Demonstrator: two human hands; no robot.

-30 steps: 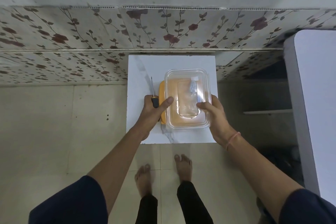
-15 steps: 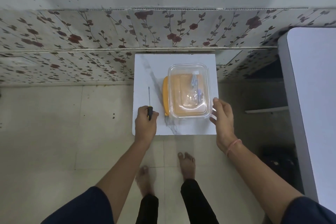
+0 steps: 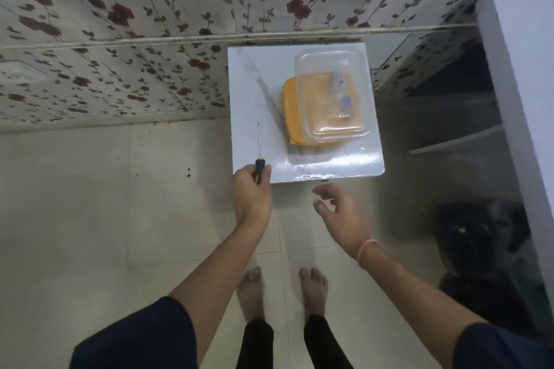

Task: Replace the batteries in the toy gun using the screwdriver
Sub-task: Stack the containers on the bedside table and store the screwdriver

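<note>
A clear plastic container stands on its orange lid on a small white table. Small pale items lie inside the container; I cannot tell what they are. No toy gun can be made out. My left hand grips the black-and-yellow handle of a thin screwdriver at the table's near left corner, its shaft pointing away from me. My right hand hovers just off the table's near edge, fingers spread, holding nothing.
A floral-patterned wall runs behind the table. A tall white surface stands at the right with a dark bag on the floor below it. My bare feet stand on the tiled floor.
Both hands let go of the container and drew back toward me. The left hand still holds the screwdriver. The right hand moved left and off the table's near edge.
</note>
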